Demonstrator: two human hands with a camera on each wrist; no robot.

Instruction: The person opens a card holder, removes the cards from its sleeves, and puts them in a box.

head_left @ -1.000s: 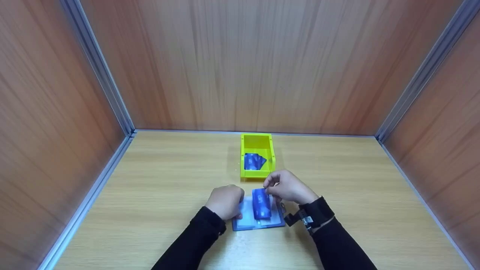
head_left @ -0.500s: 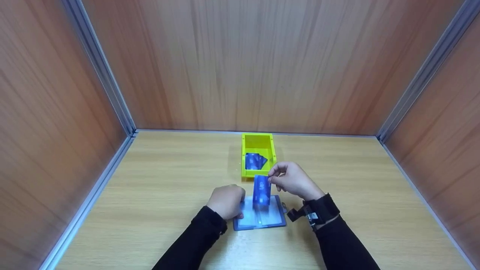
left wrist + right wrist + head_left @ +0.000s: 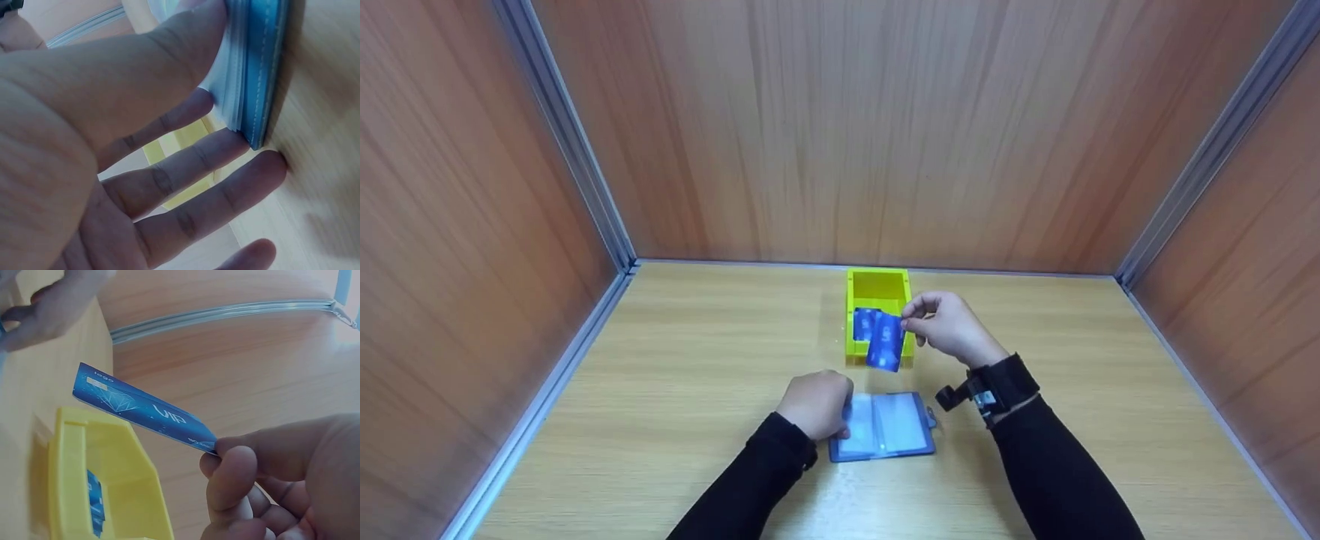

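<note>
Plainly the right hand [image 3: 952,330] pinches a thin, stiff, slick blue card [image 3: 886,346] by its corner; the left hand [image 3: 814,405] presses the card holder [image 3: 896,435] with straight fingers.

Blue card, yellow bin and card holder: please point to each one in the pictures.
card [image 3: 886,343], head view, middle of its face
bin [image 3: 877,282], head view, inner back wall
holder [image 3: 896,424], head view, its right clear page

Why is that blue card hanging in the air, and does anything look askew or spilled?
Nothing spilled. The right hand pinches the blue card, tilted, over the yellow bin. Cards in the bin lie fanned unevenly. The left hand rests on the open card holder.
</note>
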